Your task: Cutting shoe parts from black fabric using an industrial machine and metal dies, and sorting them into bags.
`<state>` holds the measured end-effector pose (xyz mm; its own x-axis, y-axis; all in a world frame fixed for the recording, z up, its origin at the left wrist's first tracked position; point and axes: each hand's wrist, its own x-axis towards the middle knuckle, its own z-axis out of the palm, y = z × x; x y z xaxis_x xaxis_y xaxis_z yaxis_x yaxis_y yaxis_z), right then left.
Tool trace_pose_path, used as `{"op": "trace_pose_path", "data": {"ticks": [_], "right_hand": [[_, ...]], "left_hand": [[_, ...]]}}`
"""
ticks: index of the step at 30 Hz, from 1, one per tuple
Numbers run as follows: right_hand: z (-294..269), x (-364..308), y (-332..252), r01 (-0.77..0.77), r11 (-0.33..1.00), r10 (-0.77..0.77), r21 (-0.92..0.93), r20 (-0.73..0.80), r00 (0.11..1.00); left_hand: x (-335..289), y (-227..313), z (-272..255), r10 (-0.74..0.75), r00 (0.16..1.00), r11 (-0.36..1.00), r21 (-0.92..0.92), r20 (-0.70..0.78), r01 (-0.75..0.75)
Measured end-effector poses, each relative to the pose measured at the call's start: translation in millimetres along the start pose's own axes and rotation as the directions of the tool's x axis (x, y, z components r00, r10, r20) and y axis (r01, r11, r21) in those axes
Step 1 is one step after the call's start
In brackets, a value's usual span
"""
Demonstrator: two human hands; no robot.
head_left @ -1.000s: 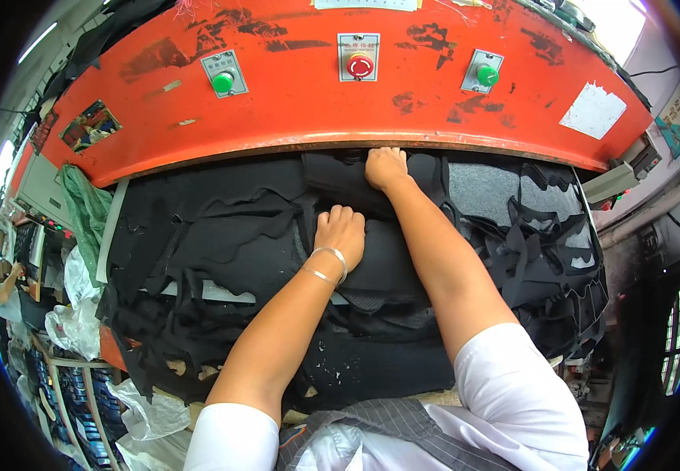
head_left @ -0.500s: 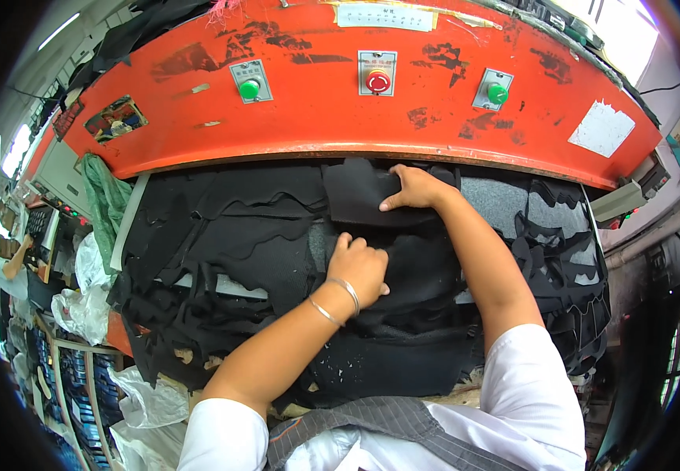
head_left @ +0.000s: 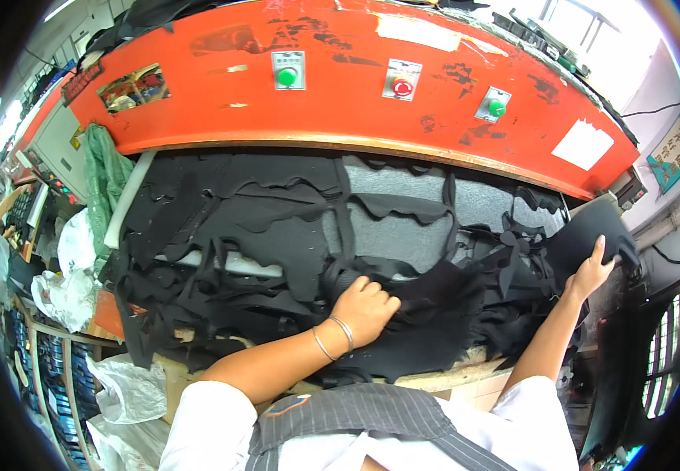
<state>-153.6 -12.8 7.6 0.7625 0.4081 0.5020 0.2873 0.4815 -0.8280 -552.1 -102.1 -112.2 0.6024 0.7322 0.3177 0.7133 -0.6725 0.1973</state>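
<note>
Black sheet material (head_left: pixel 277 235), soft and cut into shapes, covers the bed of a red machine. My left hand (head_left: pixel 366 310), with two bangles at the wrist, is closed on a bunched black scrap sheet (head_left: pixel 426 302) near the front. Out at the far right, my right hand (head_left: pixel 591 271) grips a black cut piece (head_left: pixel 583 235) with a rounded edge, held past the side of the bed. Whether it is one layer or a stack, I cannot tell. Gaps in the scrap show the grey bed surface (head_left: pixel 399 235).
The machine's red front beam (head_left: pixel 222 118) spans the back, with two green buttons (head_left: pixel 287 76) and a red one (head_left: pixel 402 87). Green cloth (head_left: pixel 104 177) and clear plastic bags (head_left: pixel 65 290) are at the left. Another person's arm (head_left: pixel 10 202) shows at far left.
My right hand has carried the black cut piece from the middle back to the far right. My left hand has shifted slightly nearer with the scrap, baring more grey surface.
</note>
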Motion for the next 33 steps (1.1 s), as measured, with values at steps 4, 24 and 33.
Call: {"op": "trace_pose_path", "data": {"ticks": [4,24,33], "right_hand": [[53,-97,-47,0.297,0.911,-0.057,-0.287,0.626,0.778],[347,-423,-52,0.714,0.699,0.449,-0.033,0.797,-0.403],[362,-425,-58,0.798,0.565,0.673,-0.210,0.678,-0.297]], "left_hand": [[-23,3,-40,0.110,0.966,0.989,0.126,-0.233,-0.082],[-269,-94,-210,-0.239,0.965,0.952,0.172,-0.106,0.255],[-317,-152,-313,-0.559,0.829,0.809,0.215,-0.004,0.547]]}}
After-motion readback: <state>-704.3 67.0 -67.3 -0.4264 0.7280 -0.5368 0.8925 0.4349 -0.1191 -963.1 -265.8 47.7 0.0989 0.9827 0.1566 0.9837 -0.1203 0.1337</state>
